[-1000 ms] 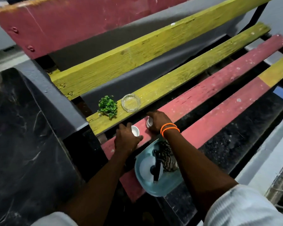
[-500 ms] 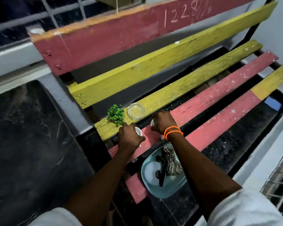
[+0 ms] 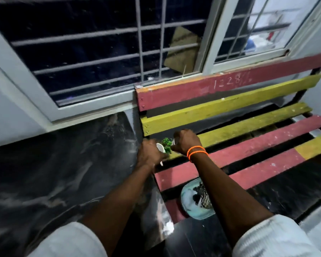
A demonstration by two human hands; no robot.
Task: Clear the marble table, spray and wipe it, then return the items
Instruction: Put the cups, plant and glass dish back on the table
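The dark marble table [image 3: 50,169] fills the left half of the view. My left hand [image 3: 149,154] is closed round a small white cup [image 3: 160,147] above the table's right edge. My right hand [image 3: 186,140], with orange bands at the wrist, grips a small metal-rimmed object that is mostly hidden in the fist. Between the two hands shows a small green plant [image 3: 166,144], on the yellow slat of the bench [image 3: 248,127]. A light blue tray [image 3: 188,199] holding a striped cloth [image 3: 202,195] rests on the bench's front slats, partly behind my right forearm. The glass dish is hidden.
The bench of red and yellow slats stands against the wall, right of the table, with dark gaps between the slats. A barred window [image 3: 104,52] with a white frame runs above the table and the bench back. White sleeves cover both upper arms.
The view has tilted up, so the window now shows. Both hands, still holding their small items, have lifted off the red slat and drawn together around the green plant, hiding the glass dish.
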